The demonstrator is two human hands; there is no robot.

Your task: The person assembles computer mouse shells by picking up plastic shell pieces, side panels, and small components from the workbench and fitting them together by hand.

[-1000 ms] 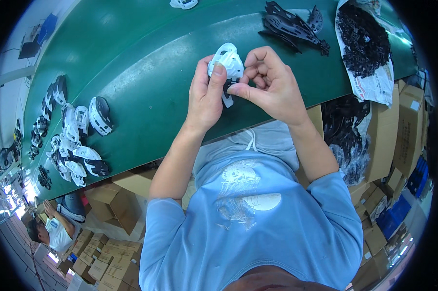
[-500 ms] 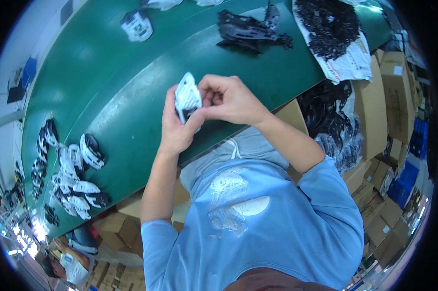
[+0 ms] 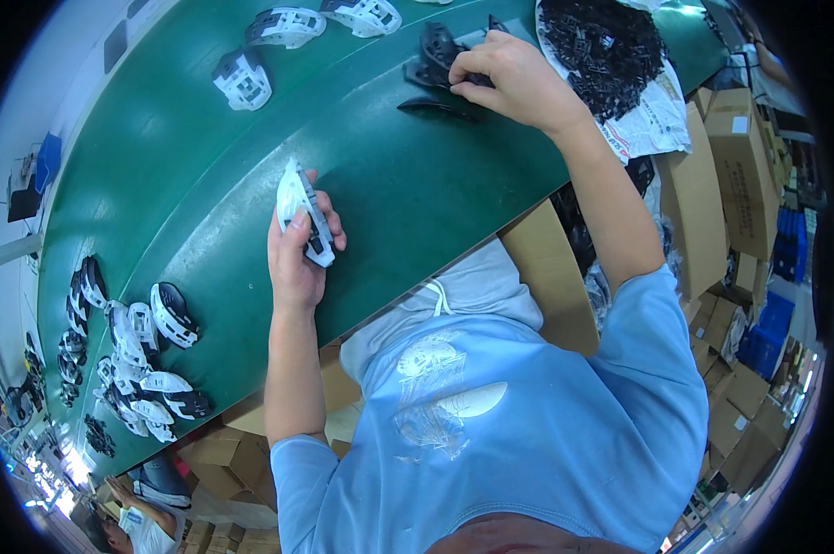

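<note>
White shell point(image 3: 295, 200) points lengthwise forward, clasped by left hand point(image 3: 295, 261); right hand point(image 3: 512, 78), over the black parts point(image 3: 432, 55), perhaps pinches one.

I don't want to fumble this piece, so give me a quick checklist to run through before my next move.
1. Left hand secure on the white-and-black part: ok, thumb on one side, fingers round the other.
2. Both hands on that part: not ok, only the left holds it.
3. Right hand at the larger black parts: ok, its fingertips are among them.
4. One of those gripped by the right hand: cannot tell, the fingers hide it.
5. Small black pieces near the right hand: ok, heaped on the white sack beside it.
6. Held part fully seated together: cannot tell at this size.
</note>
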